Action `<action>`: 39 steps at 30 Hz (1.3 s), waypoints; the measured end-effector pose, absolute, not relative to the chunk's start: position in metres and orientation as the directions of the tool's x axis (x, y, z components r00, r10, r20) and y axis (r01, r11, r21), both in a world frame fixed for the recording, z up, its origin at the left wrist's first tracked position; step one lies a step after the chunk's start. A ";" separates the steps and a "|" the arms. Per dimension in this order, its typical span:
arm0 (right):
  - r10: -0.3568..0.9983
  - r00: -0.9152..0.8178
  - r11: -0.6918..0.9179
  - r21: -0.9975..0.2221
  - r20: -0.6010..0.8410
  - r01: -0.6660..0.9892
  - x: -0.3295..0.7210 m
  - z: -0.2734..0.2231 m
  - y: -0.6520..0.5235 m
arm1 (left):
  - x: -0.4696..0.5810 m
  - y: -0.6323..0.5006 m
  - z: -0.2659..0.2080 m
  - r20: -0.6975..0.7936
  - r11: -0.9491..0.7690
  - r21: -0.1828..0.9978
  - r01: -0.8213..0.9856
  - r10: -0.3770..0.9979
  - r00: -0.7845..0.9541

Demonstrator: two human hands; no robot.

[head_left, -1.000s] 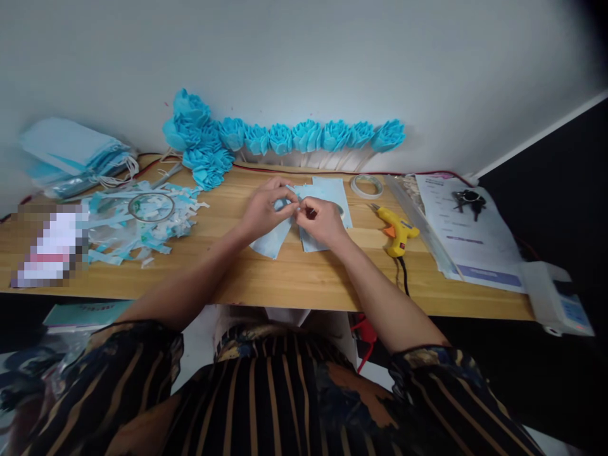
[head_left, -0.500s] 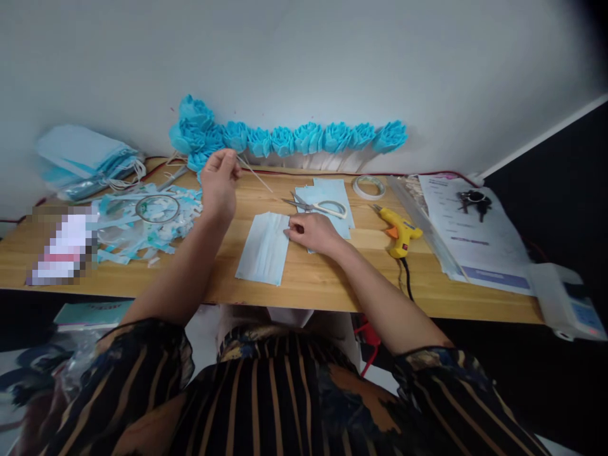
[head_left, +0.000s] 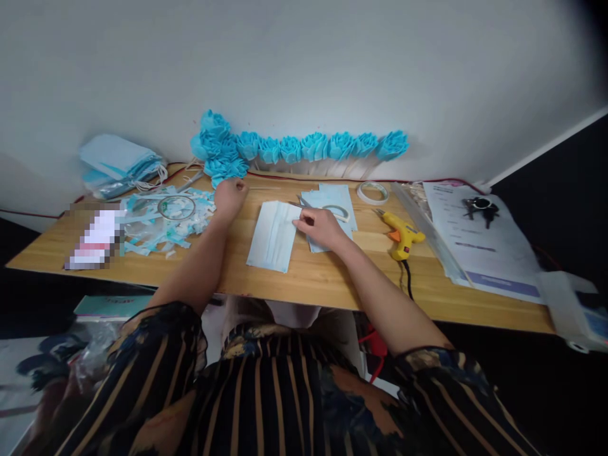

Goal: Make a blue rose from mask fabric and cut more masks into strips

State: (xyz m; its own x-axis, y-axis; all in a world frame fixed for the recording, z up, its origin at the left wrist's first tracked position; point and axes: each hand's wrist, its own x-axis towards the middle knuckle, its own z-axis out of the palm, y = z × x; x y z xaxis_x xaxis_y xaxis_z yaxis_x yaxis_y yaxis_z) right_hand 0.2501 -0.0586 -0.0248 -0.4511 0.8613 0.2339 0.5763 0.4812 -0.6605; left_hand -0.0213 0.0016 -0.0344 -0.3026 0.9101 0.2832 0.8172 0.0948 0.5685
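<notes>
A pale blue face mask (head_left: 273, 239) lies flat on the wooden table before me, its pleats running lengthwise. At its upper right edge, my right hand (head_left: 323, 228) is closed in a pinch on the mask. My left hand (head_left: 230, 199) is closed too, raised near the scrap heap, fingertips together on a thin white strand (head_left: 266, 187) that stretches out to the right. Scissors (head_left: 340, 211) with pale handles lie on more flat masks (head_left: 338, 195), partly hidden behind my right hand.
Blue flowers (head_left: 314, 145) line the wall. Cut scraps (head_left: 166, 221) with a tape roll (head_left: 194, 208) lie left, near a stack of masks (head_left: 121, 158) and a blurred-out item (head_left: 92, 237). Rightward are another tape roll (head_left: 372, 192), a yellow glue gun (head_left: 401, 234), papers (head_left: 479, 247) and keys (head_left: 481, 209).
My left hand has come down toward the table, and the strand now runs nearly level. My right hand stays at the mask's edge. The whole view has shifted slightly.
</notes>
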 end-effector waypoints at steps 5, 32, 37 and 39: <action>0.887 -0.396 0.439 -0.704 0.239 0.558 0.252 -0.023 -0.056 | -0.018 -0.009 -0.024 0.184 0.165 0.314 0.935 0.956 -0.230; 0.940 -0.337 0.338 -0.288 0.053 0.896 0.290 -0.005 -0.042 | 0.018 -0.092 -0.038 0.157 -0.447 0.031 0.894 0.885 0.438; 0.990 -0.108 0.142 -0.600 0.093 0.787 0.296 -0.005 -0.032 | 0.024 -0.088 -0.029 0.140 -0.454 -0.018 0.891 0.881 0.452; 0.996 0.031 0.056 -0.829 0.089 0.556 0.303 -0.005 -0.025 | 0.033 -0.087 -0.022 0.186 -0.490 0.005 0.872 0.857 0.481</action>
